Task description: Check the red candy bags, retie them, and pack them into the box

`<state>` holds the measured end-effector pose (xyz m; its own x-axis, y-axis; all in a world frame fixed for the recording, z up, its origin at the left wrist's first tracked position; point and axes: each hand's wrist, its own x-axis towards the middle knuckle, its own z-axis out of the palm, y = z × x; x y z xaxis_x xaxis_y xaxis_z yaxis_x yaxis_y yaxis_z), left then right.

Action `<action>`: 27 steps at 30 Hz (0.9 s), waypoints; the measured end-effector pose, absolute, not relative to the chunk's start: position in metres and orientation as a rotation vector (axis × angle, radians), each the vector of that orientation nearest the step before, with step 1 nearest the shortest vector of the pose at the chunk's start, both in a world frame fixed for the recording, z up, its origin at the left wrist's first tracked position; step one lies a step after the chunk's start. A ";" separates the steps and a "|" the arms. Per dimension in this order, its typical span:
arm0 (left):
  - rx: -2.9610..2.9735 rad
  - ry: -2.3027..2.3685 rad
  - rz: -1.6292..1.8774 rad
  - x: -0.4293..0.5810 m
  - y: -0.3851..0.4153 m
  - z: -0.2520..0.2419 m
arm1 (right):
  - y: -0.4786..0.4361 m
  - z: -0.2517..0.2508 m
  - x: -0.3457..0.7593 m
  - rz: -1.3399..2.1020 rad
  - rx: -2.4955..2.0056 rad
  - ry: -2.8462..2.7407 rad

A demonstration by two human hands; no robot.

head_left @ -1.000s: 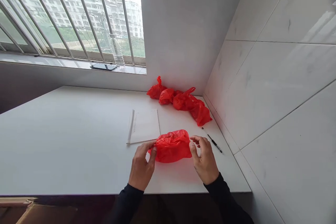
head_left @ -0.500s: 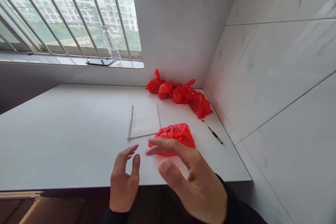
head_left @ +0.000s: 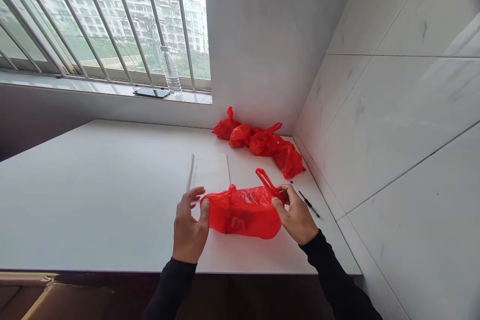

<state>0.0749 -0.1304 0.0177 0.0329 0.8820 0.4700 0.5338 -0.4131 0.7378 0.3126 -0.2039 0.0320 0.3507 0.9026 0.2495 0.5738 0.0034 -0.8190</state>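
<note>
A red plastic bag (head_left: 243, 211) is stretched sideways just above the white table (head_left: 93, 195), near its front edge. My left hand (head_left: 190, 227) pinches the bag's left end between thumb and fingers. My right hand (head_left: 296, 212) grips the right end, where a loop handle sticks up. Something small and dark red shows through the thin plastic. Behind the bag a white notebook (head_left: 209, 172) lies flat.
Several tied red bags (head_left: 262, 142) lie in the back corner by the tiled wall (head_left: 393, 125). A black pen (head_left: 308, 203) rests right of my right hand. On the window sill stand a clear bottle (head_left: 171, 72) and a dark phone (head_left: 151, 92). A cardboard box (head_left: 56, 300) sits below the table.
Both hands let go of the bag and pulled back toward me, then returned. They now hold the bag by its two ends, lifted and spread wider, with a handle standing up.
</note>
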 end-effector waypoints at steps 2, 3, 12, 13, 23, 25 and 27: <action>2.050 1.329 1.298 0.085 -0.139 0.025 | -0.202 0.036 0.301 0.497 -1.622 -1.376; 2.091 1.277 1.271 0.090 -0.143 0.028 | -0.201 0.038 0.295 0.516 -1.590 -1.390; 1.685 1.419 1.375 0.050 -0.150 0.044 | -0.227 0.062 0.296 0.284 -1.524 -1.160; 1.646 1.341 1.309 0.048 -0.153 0.048 | -0.228 0.066 0.292 0.244 -1.539 -1.219; 1.223 0.993 1.040 0.054 -0.164 0.066 | -0.199 0.066 0.285 0.300 -1.715 -1.733; 1.204 1.038 1.006 0.054 -0.166 0.069 | -0.201 0.073 0.288 0.302 -1.720 -1.660; 1.193 1.088 1.006 0.053 -0.169 0.073 | -0.203 0.080 0.288 0.295 -1.723 -1.579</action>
